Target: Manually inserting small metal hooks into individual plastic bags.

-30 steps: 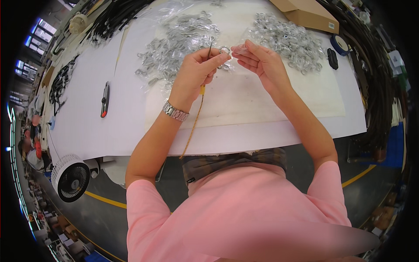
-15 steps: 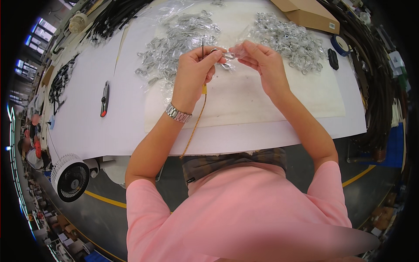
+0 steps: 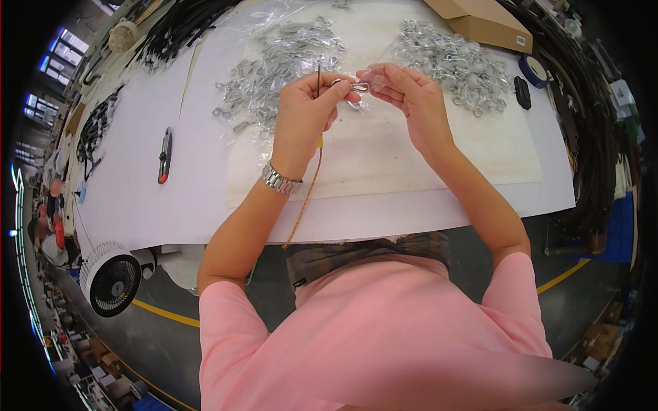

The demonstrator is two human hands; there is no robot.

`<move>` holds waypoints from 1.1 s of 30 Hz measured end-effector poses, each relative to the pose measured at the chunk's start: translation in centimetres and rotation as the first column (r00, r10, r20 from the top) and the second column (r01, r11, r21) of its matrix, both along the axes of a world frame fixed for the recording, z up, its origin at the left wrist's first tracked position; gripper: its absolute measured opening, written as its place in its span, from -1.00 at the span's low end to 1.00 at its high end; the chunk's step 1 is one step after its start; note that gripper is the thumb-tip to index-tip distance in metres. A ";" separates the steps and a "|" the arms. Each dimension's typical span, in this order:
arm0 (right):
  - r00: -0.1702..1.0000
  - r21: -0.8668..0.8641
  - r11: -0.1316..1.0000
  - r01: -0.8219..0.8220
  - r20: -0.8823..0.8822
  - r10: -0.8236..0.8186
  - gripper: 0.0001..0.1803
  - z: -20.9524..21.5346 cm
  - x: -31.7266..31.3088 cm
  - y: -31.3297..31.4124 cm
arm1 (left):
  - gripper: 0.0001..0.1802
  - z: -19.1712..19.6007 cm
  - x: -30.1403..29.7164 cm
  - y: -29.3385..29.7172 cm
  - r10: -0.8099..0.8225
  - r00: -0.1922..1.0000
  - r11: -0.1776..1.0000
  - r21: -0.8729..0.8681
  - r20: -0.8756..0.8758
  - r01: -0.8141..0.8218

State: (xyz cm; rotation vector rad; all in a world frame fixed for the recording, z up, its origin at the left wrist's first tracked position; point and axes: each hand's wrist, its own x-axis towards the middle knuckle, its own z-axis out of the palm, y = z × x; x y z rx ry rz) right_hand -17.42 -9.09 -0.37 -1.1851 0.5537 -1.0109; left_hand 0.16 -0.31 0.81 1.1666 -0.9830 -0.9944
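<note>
My left hand (image 3: 300, 116) is closed, pinching a small silver metal hook (image 3: 360, 88) between thumb and forefinger. The same fist also holds a thin dark pointed tool (image 3: 319, 77); a yellow end shows below the fingers, with a yellow-orange cord (image 3: 312, 188) hanging toward the table edge. Beside the hook, my right hand (image 3: 423, 106) is closed on a crinkled clear plastic bag (image 3: 376, 77). Whether the hook's tip is still inside the bag I cannot tell. Beyond my left hand spreads a pile of bagged metal hooks (image 3: 281, 61).
Behind my right hand lies a second pile of metal hooks (image 3: 456, 65). A cardboard box (image 3: 486, 27), a tape roll (image 3: 535, 70) and a black object (image 3: 523, 92) sit at the right. A utility knife (image 3: 165, 156) lies left; a fan (image 3: 113, 279) stands below the table edge.
Both hands stay almost in place. The hook has turned slightly between the fingers, and the plastic bag in my right hand has shifted a little.
</note>
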 end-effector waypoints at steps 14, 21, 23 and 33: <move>1.000 -0.013 1.000 -0.016 -0.022 0.016 -0.62 -0.4 0.0 -0.2 | -0.78 0.2 -0.5 0.0 0.006 0.999 0.998 -0.067 -0.048 -0.009; 0.997 0.052 0.996 -0.071 0.018 0.071 -0.60 -0.2 0.3 0.4 | -0.77 -0.2 -1.0 0.0 0.003 0.997 0.994 -0.112 -0.075 -0.011; 0.997 0.071 0.994 -0.080 0.020 0.079 -0.60 -0.2 0.2 0.6 | -0.75 -0.1 -1.3 0.1 0.027 0.999 0.997 -0.072 0.044 -0.024; 0.970 0.211 0.962 -0.174 0.204 0.130 -0.62 -0.1 0.4 1.0 | -0.65 -0.2 -0.9 0.0 0.084 0.994 0.993 -0.084 0.076 -0.078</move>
